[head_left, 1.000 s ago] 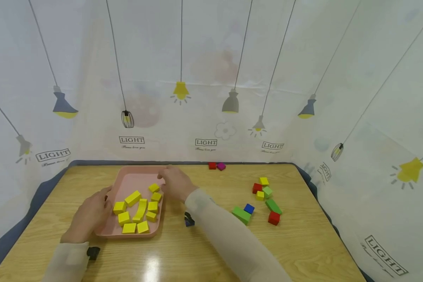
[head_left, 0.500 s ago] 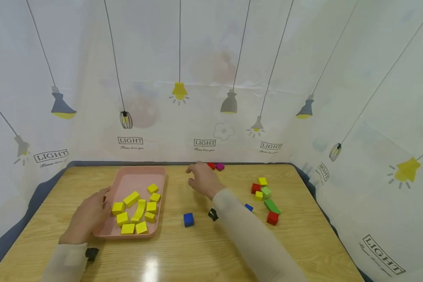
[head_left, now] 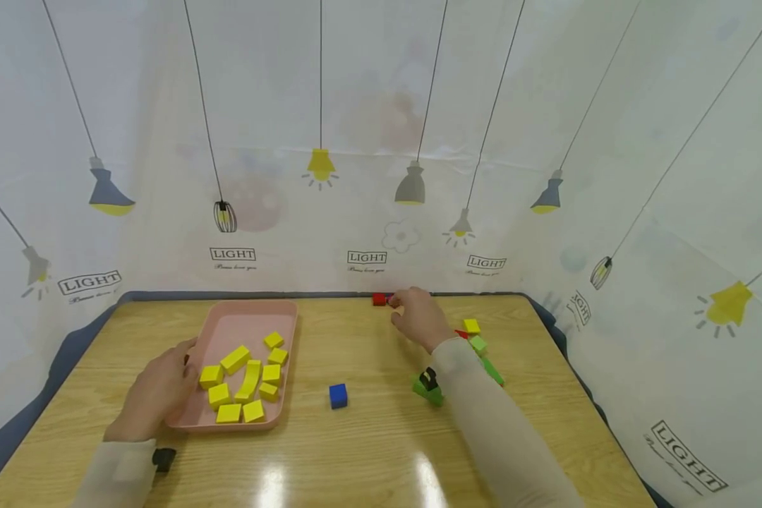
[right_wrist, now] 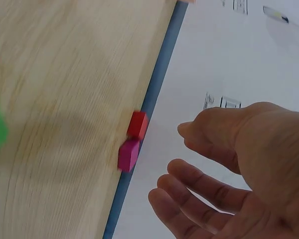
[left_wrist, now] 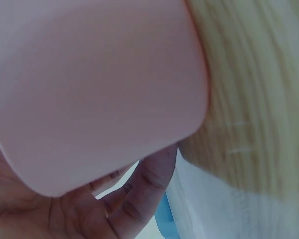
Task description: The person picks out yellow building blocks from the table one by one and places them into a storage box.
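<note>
A pink tray lies on the left of the table with several yellow blocks inside it. My left hand grips its left edge; the left wrist view shows the tray's pink wall close up, with fingers against its side. Over the right half of the table is my right hand, fingers loosely bent and apart, holding nothing. In the right wrist view, a red block and a magenta block touch each other at the table's back edge, apart from that hand.
A blue cube sits to the right of the tray. Under and beside the right forearm lie green blocks, a light green block and a yellow block; the arm hides part of this group. A printed white curtain surrounds the table.
My right hand has left the tray's right rim and moved right across the table, uncovering the blue cube. The left hand stays at the tray.
</note>
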